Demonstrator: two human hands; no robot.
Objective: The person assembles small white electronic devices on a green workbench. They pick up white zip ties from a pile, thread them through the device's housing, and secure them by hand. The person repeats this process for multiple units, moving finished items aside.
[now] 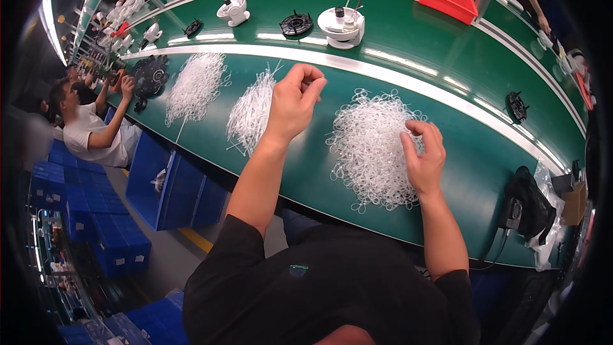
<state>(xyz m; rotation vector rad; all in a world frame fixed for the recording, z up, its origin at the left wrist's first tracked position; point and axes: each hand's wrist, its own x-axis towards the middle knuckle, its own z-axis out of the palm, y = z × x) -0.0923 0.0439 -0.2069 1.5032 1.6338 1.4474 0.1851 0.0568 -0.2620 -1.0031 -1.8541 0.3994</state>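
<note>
Our tabletop (476, 182) carries white loops (373, 147) by its near edge, mostly left of our loosened right hand (426, 156); whether our left hand (295, 99) grips is unclear.

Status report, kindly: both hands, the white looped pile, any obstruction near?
Left hand raised beside straight white strips, grip unclear. Right hand at right edge of white looped pile. No obstruction visible near them.

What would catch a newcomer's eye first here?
Probably the bright tangle of white loops on the green bench, with the right hand at its right side. Left of it, the left hand is beside a smaller white heap. Farther back, a red tray stands out at upper right.
</note>
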